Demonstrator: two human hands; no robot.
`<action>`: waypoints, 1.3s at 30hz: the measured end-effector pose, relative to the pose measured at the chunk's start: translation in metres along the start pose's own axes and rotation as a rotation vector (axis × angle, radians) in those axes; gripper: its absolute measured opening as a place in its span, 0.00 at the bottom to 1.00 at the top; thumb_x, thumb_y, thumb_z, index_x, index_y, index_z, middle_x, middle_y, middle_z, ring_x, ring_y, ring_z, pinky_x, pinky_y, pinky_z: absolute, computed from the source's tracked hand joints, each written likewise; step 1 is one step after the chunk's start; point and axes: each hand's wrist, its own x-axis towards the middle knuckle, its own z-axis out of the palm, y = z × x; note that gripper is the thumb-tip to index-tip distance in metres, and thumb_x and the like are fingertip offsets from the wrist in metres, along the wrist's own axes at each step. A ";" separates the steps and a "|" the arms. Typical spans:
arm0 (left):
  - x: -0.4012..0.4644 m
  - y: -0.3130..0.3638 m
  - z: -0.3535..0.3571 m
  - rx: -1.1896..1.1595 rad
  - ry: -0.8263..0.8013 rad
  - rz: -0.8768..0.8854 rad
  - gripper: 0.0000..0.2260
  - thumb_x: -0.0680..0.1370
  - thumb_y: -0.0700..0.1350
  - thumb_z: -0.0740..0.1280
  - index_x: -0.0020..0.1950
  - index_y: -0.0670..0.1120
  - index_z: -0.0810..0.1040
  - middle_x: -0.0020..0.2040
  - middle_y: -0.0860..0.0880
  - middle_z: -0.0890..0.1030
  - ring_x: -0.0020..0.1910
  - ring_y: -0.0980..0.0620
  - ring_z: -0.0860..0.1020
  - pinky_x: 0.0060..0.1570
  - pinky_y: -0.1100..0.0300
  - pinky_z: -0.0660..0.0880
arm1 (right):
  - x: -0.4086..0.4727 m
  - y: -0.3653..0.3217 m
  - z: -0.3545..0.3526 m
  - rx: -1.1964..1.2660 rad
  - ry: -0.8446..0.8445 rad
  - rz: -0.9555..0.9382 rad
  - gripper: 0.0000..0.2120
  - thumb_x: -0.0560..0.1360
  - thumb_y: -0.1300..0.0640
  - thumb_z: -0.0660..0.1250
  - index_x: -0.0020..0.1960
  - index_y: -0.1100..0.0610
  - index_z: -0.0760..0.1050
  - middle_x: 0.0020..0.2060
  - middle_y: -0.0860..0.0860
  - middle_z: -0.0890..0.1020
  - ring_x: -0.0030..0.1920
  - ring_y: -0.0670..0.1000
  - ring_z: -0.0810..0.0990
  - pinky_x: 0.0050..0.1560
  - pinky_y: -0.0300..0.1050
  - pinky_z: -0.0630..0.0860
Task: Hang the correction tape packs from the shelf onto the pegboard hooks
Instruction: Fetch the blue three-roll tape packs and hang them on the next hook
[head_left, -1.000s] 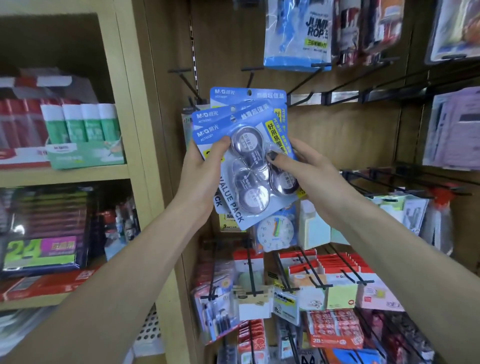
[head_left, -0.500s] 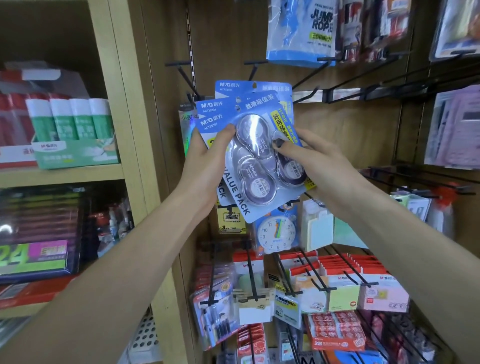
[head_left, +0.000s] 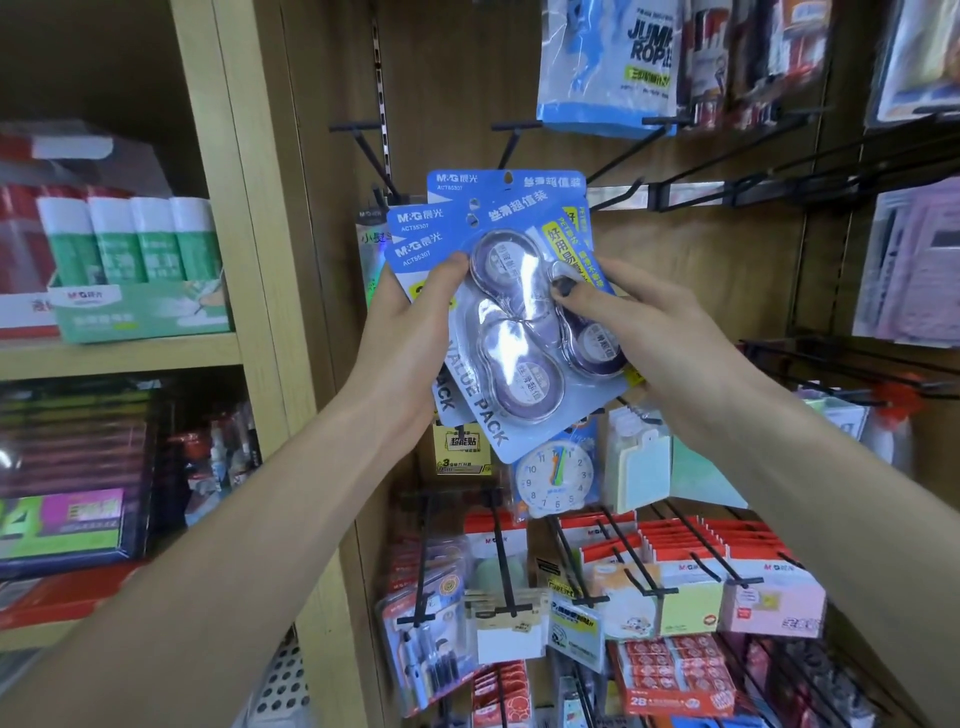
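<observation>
The left hand (head_left: 410, 332) grips the left edge of the fanned correction tape packs (head_left: 511, 291), thumb on the front, probably to keep the hang holes together. The packs are blue cards with clear blisters, raised just below an empty pegboard hook (head_left: 511, 137). The right hand (head_left: 644, 332) pinches their right side, thumb on the blister.

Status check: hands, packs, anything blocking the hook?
Left hand and right hand both grip the fanned packs. Packs off any hook. Empty hook above, nothing blocking it.
</observation>
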 end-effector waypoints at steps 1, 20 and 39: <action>0.000 0.000 0.000 -0.008 -0.004 -0.008 0.09 0.85 0.46 0.67 0.64 0.53 0.80 0.62 0.52 0.87 0.62 0.48 0.84 0.69 0.40 0.77 | -0.001 0.000 0.000 0.007 0.002 -0.008 0.09 0.80 0.50 0.73 0.60 0.44 0.85 0.50 0.46 0.90 0.48 0.49 0.90 0.41 0.40 0.81; 0.062 -0.009 0.004 0.096 -0.009 -0.284 0.25 0.78 0.57 0.70 0.74 0.50 0.73 0.60 0.42 0.86 0.53 0.39 0.88 0.45 0.37 0.84 | 0.067 0.010 -0.001 -0.003 0.044 0.131 0.09 0.76 0.49 0.77 0.54 0.52 0.86 0.45 0.49 0.90 0.42 0.49 0.89 0.34 0.38 0.81; 0.097 -0.010 0.021 0.158 -0.001 -0.413 0.19 0.89 0.52 0.56 0.47 0.45 0.79 0.38 0.43 0.88 0.25 0.49 0.84 0.21 0.59 0.79 | 0.136 0.035 0.003 -0.036 -0.007 0.332 0.19 0.78 0.47 0.75 0.63 0.57 0.82 0.55 0.56 0.89 0.51 0.56 0.89 0.55 0.57 0.86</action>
